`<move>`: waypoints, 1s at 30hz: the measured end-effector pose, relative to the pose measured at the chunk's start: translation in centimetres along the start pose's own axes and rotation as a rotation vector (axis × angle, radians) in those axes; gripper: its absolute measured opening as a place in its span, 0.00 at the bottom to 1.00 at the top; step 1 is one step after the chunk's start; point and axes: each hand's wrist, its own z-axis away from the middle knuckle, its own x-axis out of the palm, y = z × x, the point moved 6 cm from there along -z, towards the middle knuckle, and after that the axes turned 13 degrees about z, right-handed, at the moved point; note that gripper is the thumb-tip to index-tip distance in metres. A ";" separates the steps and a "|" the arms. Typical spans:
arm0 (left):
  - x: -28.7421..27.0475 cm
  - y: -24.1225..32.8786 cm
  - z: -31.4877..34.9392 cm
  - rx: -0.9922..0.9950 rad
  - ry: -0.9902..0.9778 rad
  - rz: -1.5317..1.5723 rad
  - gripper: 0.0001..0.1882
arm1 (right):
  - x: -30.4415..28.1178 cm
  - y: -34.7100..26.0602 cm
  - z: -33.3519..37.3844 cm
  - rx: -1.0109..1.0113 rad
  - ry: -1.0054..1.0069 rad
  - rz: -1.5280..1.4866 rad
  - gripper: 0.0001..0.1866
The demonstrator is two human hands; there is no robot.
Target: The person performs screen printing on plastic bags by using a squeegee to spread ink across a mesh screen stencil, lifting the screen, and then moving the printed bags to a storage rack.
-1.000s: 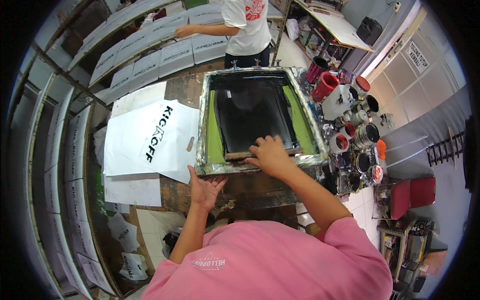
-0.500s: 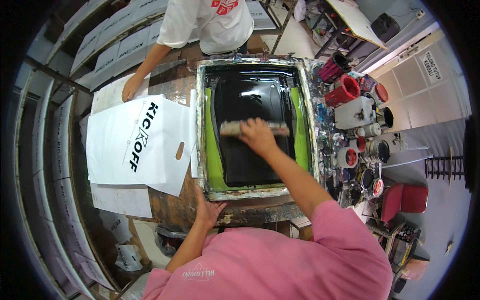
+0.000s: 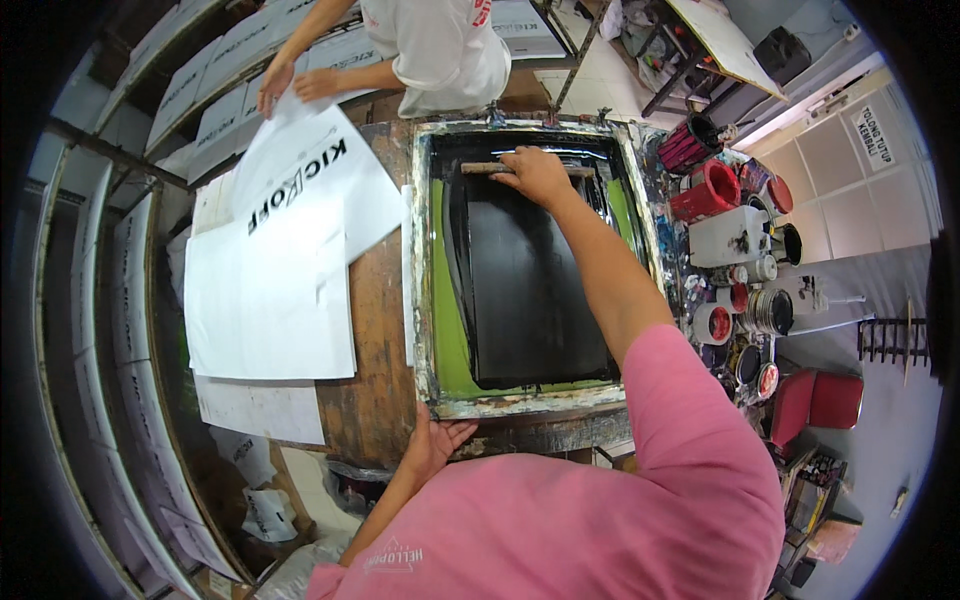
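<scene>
A screen-printing frame (image 3: pixel 425 300) with a worn, paint-crusted rim lies on the table before me. Black ink (image 3: pixel 540 310) covers the middle of its mesh, with green emulsion (image 3: pixel 455 330) along the sides. My right hand (image 3: pixel 537 178) is closed around a squeegee (image 3: pixel 482 169) near the frame's far end; the ink partly hides its lower edge. Beside the frame's near left corner, my left hand (image 3: pixel 437 447) touches the rim with its fingers stretched out. To the left, a co-worker's two hands (image 3: pixel 290 85) hold up a white printed bag (image 3: pixel 370 190) over a white sheet pile (image 3: pixel 270 320).
Paint tubs and cans (image 3: pixel 710 195) crowd the table's right side. Shelves (image 3: pixel 150 330) with white printed bags line the left. The co-worker in a white shirt (image 3: pixel 440 50) stands across the table. A red chair (image 3: pixel 815 405) is at the right.
My right hand has pushed the squeegee away from me, from mid-screen to the far end. The co-worker has lifted the printed bag off the pile. My left hand stays at the corner.
</scene>
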 end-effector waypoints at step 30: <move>1.8 1.9 -5.3 0.670 0.513 -2.043 0.61 | -37.5 -10.0 16.2 0.088 0.514 0.075 0.19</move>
